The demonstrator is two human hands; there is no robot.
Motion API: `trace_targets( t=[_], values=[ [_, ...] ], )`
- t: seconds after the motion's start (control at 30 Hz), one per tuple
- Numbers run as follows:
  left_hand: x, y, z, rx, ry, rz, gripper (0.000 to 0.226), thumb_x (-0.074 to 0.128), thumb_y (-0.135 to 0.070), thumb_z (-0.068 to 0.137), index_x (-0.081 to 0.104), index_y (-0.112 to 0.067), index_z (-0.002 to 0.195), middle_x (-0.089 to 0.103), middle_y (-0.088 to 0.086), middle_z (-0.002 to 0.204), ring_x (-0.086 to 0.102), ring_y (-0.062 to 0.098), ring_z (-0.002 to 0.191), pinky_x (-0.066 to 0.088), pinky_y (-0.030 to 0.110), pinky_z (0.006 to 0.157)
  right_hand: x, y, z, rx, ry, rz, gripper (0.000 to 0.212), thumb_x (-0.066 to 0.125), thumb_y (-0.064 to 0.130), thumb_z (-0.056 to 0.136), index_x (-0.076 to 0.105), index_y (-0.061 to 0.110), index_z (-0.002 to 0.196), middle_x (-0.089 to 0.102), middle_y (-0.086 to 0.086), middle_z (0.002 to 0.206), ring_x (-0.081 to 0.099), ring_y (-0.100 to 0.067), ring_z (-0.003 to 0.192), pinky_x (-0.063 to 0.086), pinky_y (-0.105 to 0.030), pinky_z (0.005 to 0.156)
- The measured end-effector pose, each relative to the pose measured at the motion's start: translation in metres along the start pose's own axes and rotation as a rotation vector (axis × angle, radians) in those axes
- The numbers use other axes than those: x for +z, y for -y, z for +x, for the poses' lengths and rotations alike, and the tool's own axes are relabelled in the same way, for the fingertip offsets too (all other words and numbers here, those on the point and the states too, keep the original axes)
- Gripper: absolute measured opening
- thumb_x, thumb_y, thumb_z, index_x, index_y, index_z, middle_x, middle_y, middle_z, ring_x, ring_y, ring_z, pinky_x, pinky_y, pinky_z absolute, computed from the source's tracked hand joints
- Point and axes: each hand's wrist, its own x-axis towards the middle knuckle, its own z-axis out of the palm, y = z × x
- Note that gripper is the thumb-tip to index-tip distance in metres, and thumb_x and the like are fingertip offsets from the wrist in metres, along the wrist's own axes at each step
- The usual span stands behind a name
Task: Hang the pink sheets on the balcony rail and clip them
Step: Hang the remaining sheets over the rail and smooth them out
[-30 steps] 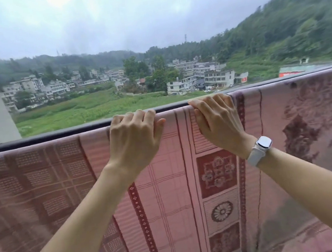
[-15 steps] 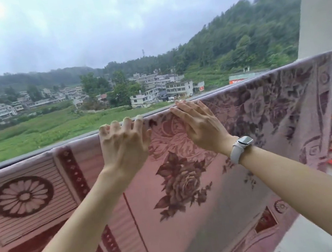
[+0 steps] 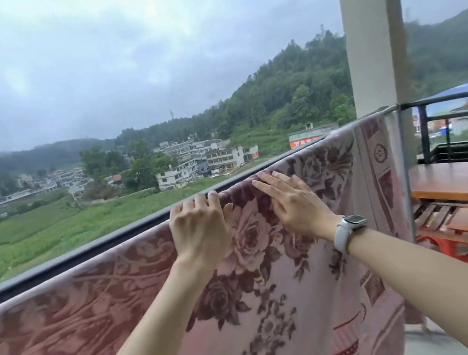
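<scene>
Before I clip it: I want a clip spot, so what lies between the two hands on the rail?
In the head view, only rose-patterned pink sheet between left hand and right hand; no clip there.

Pink sheet (image 3: 272, 305): matt woven cloth, raised floral texture, slightly fuzzy. Balcony rail (image 3: 68, 250): dark smooth metal, dull sheen. Table (image 3: 457, 182): smooth reddish wood, semi-gloss. Pillar (image 3: 372, 42): matt painted plaster. Watch strap (image 3: 341, 236): smooth white plastic.

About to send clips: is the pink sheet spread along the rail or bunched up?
Spread. The pink floral sheet drapes flat over the balcony rail, reaching nearly to the pillar. No clips visible.
</scene>
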Motion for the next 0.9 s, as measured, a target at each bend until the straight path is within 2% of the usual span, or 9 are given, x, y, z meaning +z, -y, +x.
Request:
trace_targets(
  t=[0.17, 0.23, 0.3, 0.37, 0.5, 0.67, 0.77, 0.83, 0.9],
  values=[
    [0.055, -0.112, 0.090, 0.060, -0.014, -0.085, 0.033, 0.047, -0.036, 0.086, 0.062, -0.009, 0.097, 0.066, 0.010, 0.088, 0.062, 0.030, 0.079, 0.046, 0.036, 0.070, 0.002, -0.139, 0.021, 0.032, -0.024, -0.028, 0.055, 0.020, 0.026, 0.086, 0.027, 0.026, 0.141, 0.028, 0.000, 0.149, 0.019, -0.018, 0.139, 0.016, -0.043, 0.115],
    [0.075, -0.159, 0.128, 0.090, -0.001, -0.152, 0.038, 0.039, -0.036, 0.088, 0.056, -0.010, 0.109, 0.062, 0.009, 0.102, 0.058, 0.029, 0.094, 0.043, 0.039, 0.079, -0.003, -0.197, 0.032, 0.069, -0.085, 0.008, 0.054, 0.022, 0.025, 0.085, 0.035, 0.018, 0.138, 0.039, -0.005, 0.142, 0.028, -0.019, 0.135, 0.024, -0.042, 0.112],
    [0.096, -0.206, 0.166, 0.100, 0.005, -0.208, 0.047, 0.033, -0.040, 0.092, 0.040, -0.014, 0.130, 0.053, 0.008, 0.122, 0.048, 0.029, 0.112, 0.036, 0.040, 0.091, -0.012, -0.257, 0.039, 0.142, -0.152, 0.062, 0.049, 0.027, 0.018, 0.086, 0.041, 0.013, 0.133, 0.046, -0.007, 0.136, 0.036, -0.019, 0.130, 0.030, -0.040, 0.109],
    [0.113, -0.255, 0.202, 0.128, -0.006, -0.250, 0.050, 0.035, -0.041, 0.092, 0.033, -0.015, 0.135, 0.046, 0.007, 0.129, 0.042, 0.029, 0.119, 0.031, 0.041, 0.098, -0.021, -0.319, 0.041, 0.240, -0.209, 0.086, 0.044, 0.032, 0.011, 0.088, 0.044, 0.011, 0.131, 0.048, -0.008, 0.133, 0.040, -0.021, 0.127, 0.032, -0.036, 0.107],
    [0.150, -0.352, 0.270, 0.226, 0.062, -0.329, 0.042, 0.041, -0.040, 0.091, 0.043, -0.014, 0.124, 0.046, 0.006, 0.127, 0.042, 0.027, 0.118, 0.032, 0.039, 0.095, -0.033, -0.433, 0.043, 0.428, -0.205, 0.121, 0.039, 0.036, 0.006, 0.092, 0.042, 0.008, 0.131, 0.047, -0.010, 0.133, 0.041, -0.021, 0.125, 0.031, -0.029, 0.104],
    [0.205, -0.448, 0.331, 0.203, 0.026, -0.336, 0.040, 0.044, -0.039, 0.090, 0.047, -0.015, 0.122, 0.050, 0.005, 0.127, 0.044, 0.026, 0.119, 0.027, 0.043, 0.102, -0.029, -0.555, 0.059, 0.520, -0.178, 0.256, 0.037, 0.035, 0.007, 0.094, 0.043, 0.007, 0.130, 0.051, -0.011, 0.130, 0.047, -0.023, 0.119, 0.036, -0.026, 0.095],
    [0.238, -0.506, 0.362, 0.148, -0.076, -0.369, 0.032, 0.049, -0.032, 0.085, 0.059, -0.012, 0.108, 0.059, 0.006, 0.116, 0.051, 0.028, 0.110, 0.031, 0.045, 0.100, -0.020, -0.621, 0.075, 0.493, -0.112, 0.379, 0.037, 0.036, 0.007, 0.093, 0.044, 0.005, 0.129, 0.053, -0.012, 0.127, 0.048, -0.024, 0.120, 0.037, -0.026, 0.095],
    [0.258, -0.546, 0.378, 0.070, -0.154, -0.373, 0.021, 0.056, -0.026, 0.078, 0.066, -0.012, 0.090, 0.064, 0.005, 0.099, 0.056, 0.028, 0.096, 0.037, 0.042, 0.088, -0.015, -0.661, 0.082, 0.413, -0.090, 0.402, 0.036, 0.037, 0.004, 0.093, 0.046, 0.003, 0.128, 0.055, -0.013, 0.124, 0.050, -0.023, 0.118, 0.036, -0.023, 0.095],
    [0.280, -0.587, 0.390, -0.021, -0.213, -0.350, 0.014, 0.064, -0.025, 0.072, 0.065, -0.014, 0.081, 0.062, 0.002, 0.091, 0.053, 0.024, 0.088, 0.031, 0.036, 0.078, -0.013, -0.703, 0.088, 0.305, -0.107, 0.381, 0.035, 0.038, 0.001, 0.091, 0.050, 0.004, 0.124, 0.059, -0.012, 0.119, 0.053, -0.022, 0.114, 0.038, -0.022, 0.094]
  ],
)
